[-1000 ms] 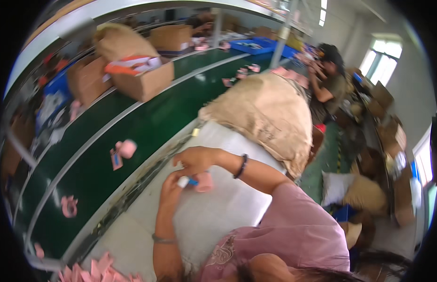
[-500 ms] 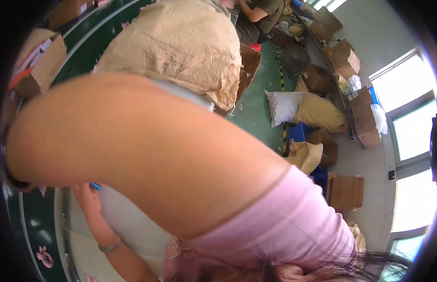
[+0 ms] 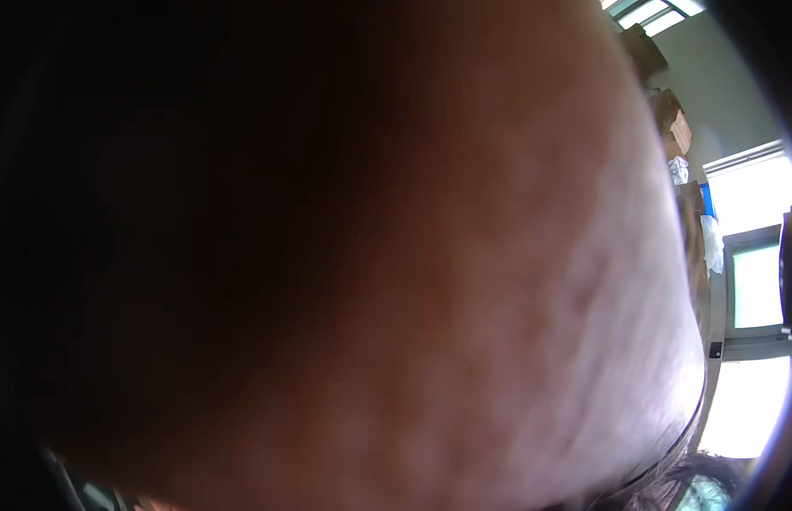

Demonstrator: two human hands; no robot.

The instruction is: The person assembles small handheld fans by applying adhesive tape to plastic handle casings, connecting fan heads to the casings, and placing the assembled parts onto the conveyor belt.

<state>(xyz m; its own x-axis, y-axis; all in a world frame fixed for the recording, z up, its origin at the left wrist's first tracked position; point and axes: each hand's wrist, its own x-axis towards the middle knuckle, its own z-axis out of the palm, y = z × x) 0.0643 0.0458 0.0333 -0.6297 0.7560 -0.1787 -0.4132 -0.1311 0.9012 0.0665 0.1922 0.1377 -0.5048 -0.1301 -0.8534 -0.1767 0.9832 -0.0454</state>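
One blurred expanse of bare skin (image 3: pixel 498 298), foremost; I could tell neither hands' grip nor work done or left.

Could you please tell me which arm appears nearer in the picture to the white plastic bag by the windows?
Right, probably: the blurred bare arm fills the view just left of the white plastic bag, nearer the lens. The left arm cannot be made out.

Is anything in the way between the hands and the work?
Cannot tell: blurred bare skin, very close to the camera, fills most of the view and hides the working area. Only the right edge clearly shows anything past it: cardboard boxes and bright windows.
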